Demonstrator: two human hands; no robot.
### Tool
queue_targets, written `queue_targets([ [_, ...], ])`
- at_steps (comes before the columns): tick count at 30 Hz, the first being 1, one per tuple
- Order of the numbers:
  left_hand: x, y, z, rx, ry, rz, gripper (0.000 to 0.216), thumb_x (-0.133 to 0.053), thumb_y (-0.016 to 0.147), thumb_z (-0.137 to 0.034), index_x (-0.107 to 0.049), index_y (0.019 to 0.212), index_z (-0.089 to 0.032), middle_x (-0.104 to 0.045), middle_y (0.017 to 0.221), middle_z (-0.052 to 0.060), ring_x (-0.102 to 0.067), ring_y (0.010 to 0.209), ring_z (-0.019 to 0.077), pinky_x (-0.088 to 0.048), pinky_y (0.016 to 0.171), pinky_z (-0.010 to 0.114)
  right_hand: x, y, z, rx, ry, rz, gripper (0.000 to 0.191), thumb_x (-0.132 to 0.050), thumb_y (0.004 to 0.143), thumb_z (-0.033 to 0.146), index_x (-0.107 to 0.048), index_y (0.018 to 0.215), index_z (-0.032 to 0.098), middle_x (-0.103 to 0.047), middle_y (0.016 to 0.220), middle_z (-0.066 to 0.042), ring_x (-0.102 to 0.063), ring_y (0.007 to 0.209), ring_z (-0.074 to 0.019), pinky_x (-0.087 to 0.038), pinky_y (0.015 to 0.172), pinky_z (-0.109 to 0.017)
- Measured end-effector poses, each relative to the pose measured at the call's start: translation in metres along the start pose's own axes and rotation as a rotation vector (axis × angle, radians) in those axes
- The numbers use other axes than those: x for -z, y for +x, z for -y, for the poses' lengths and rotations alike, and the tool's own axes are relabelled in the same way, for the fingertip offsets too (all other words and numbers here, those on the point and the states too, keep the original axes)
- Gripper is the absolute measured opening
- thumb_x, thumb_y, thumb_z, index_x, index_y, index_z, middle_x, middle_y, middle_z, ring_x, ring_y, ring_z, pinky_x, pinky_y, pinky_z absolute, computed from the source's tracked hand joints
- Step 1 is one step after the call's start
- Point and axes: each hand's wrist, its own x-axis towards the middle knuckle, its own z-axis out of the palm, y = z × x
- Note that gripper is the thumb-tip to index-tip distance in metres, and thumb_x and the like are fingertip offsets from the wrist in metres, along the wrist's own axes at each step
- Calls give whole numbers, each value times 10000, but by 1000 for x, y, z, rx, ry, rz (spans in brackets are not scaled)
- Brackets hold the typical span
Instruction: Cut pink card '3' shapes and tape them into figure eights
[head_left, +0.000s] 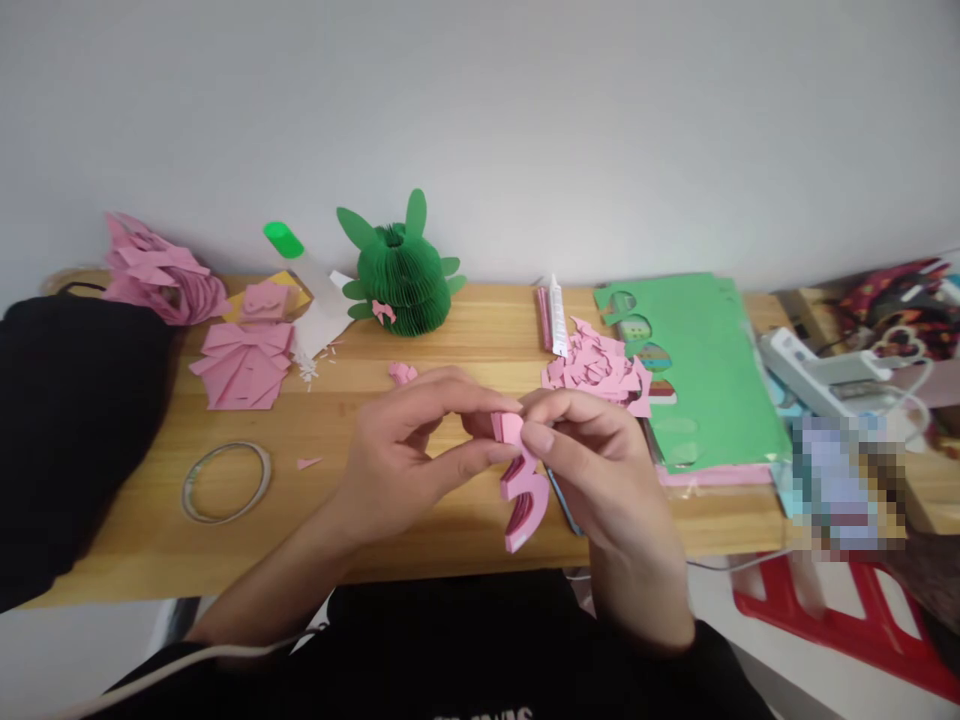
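Observation:
Between my two hands, over the front of the wooden table, is a stack of pink paper cutouts (534,498) with a curved outline like a 3. My left hand (409,455) pinches its upper end from the left. On the other side, the thumb and fingers of my right hand (600,450) grip the stack near its top. A small pink paper piece (403,373) lies behind my left hand. Farther back stands a green honeycomb paper figure (405,280) with leaf-like ears and a pink bow on its side.
Pink scraps (596,368) and a white glue tube (557,318) lie behind my right hand. Green sheets (705,370) with cut-out holes are to the right. A tape roll (264,480), folded pink paper (244,365) and a green-capped bottle (285,240) are on the left.

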Motion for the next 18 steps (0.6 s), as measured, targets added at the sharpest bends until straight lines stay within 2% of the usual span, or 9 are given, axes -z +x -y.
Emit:
queue_targets([
  [7,0,0,-2,40,-24,15,219,-745,846,-234,-736,1049,-314,-688,785,8,-635,712,154,-548,680,307,-1,0,-2,-1,4,-4,92,-793,765,191,-714,735,225,-710,721,36,-643,593,-83,-556,556,-199],
  [14,1,-2,1,18,-46,16,248,-746,839,-177,-735,1073,-259,-678,808,7,-627,736,133,-539,695,276,-3,-1,0,-11,31,9,108,-781,765,132,-734,730,223,-719,700,40,-658,583,-80,-567,556,-188],
  [18,1,-2,1,21,-38,11,239,-749,837,-195,-738,1063,-273,-681,795,11,-627,730,146,-542,688,292,-3,0,1,-13,44,21,117,-777,769,114,-742,736,221,-722,693,46,-671,584,-72,-566,555,-169],
])
